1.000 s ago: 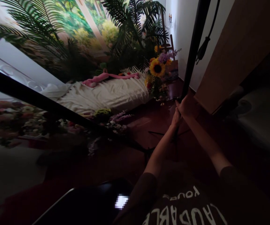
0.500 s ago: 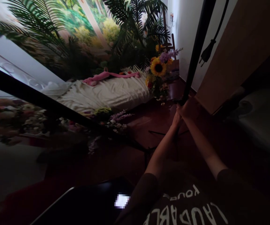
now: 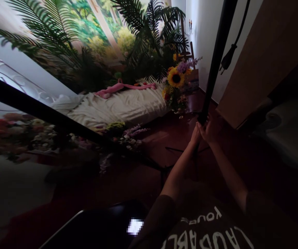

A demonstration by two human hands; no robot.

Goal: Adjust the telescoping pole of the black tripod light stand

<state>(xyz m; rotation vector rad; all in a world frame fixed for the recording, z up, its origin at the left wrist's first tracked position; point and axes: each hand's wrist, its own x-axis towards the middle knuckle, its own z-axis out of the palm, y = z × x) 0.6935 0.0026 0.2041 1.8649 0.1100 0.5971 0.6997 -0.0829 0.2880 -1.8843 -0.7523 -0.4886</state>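
A black stand pole (image 3: 216, 62) rises from the dark red floor toward the upper right. My left hand (image 3: 195, 134) is closed around the pole low down, on its left side. On the right side of the same pole is my right hand (image 3: 209, 131), touching my left hand near a dark collar; its fingers look partly spread, and the shadow hides what they touch. Thin legs of the stand spread on the floor below both hands. A black cable with a plug (image 3: 228, 59) hangs just right of the pole.
A second black pole (image 3: 47, 116) slants across the left. Behind it are a cream-draped bench (image 3: 128, 103) with a pink plush toy (image 3: 109, 90), sunflowers (image 3: 176, 77) and palm fronds. A brown panel (image 3: 252, 72) leans at the right. A dark glossy surface (image 3: 94, 228) is at the bottom.
My right hand has shifted slightly down and right, and its fingers have loosened from their wrap at the collar. The view has moved slightly, so the surroundings appear a little lower.
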